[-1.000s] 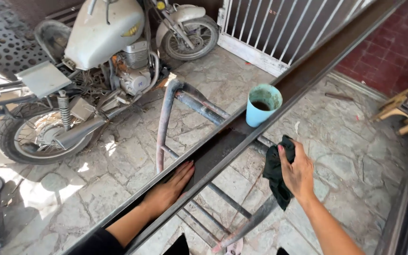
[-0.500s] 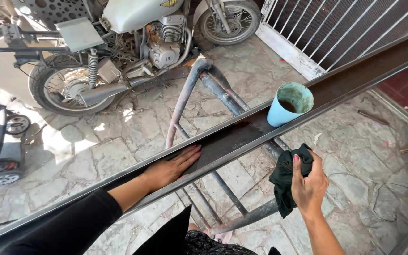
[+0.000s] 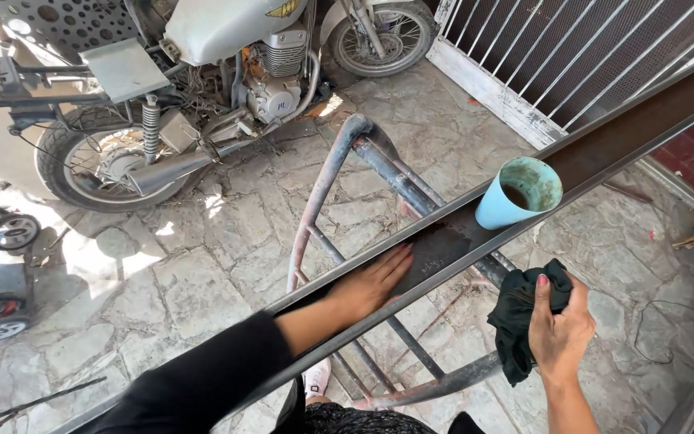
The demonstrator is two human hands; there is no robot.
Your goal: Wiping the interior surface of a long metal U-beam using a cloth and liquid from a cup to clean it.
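Head view shows the left hand lying flat and open on the long dark metal channel, while the right hand clenches a black rag just near of it, beside a blue cup.

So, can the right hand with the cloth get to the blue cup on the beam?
Probably yes: the right hand holds the black cloth just below the blue cup, with nothing between them.

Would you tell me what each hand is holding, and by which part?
The right hand grips a black rag by its bunched upper end. The left hand holds nothing; it lies flat on the dark metal beam.
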